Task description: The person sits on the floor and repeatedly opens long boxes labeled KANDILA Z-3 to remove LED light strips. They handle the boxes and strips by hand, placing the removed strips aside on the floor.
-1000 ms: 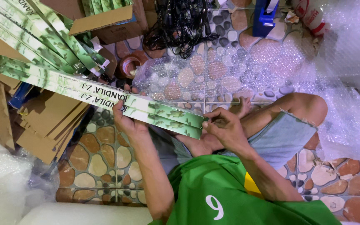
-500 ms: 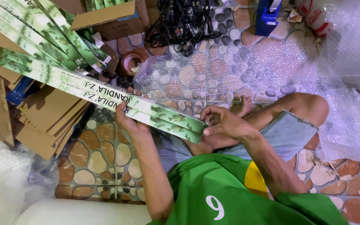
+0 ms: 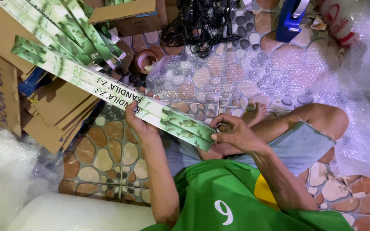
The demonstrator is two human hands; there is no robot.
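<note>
Item: two long flat green-printed boxes [image 3: 108, 92], stacked, slim rect. cardboard w/ glossy leaf pattern. Held across the lap, running from near end at R hand up and away past L hand.
L hand [image 3: 137, 120]: clasped under and around the pair mid-length.
R hand [image 3: 235, 133]: fingertips pinching the near end, squaring the edges.
Handling note: prob. best to keep both ends flush, support mid-span so the boxes don't sag, grip light to avoid creasing card.
Nearby: bubble wrap sheet [image 3: 236, 77] on pebble-tile floor [image 3: 108, 154], beyond R hand; more green boxes [image 3: 61, 30] beyond L hand; flat brown cartons [image 3: 52, 115] left of L hand; black cables [image 3: 202, 21] and blue tape dispenser [image 3: 290, 19] far side.
</note>
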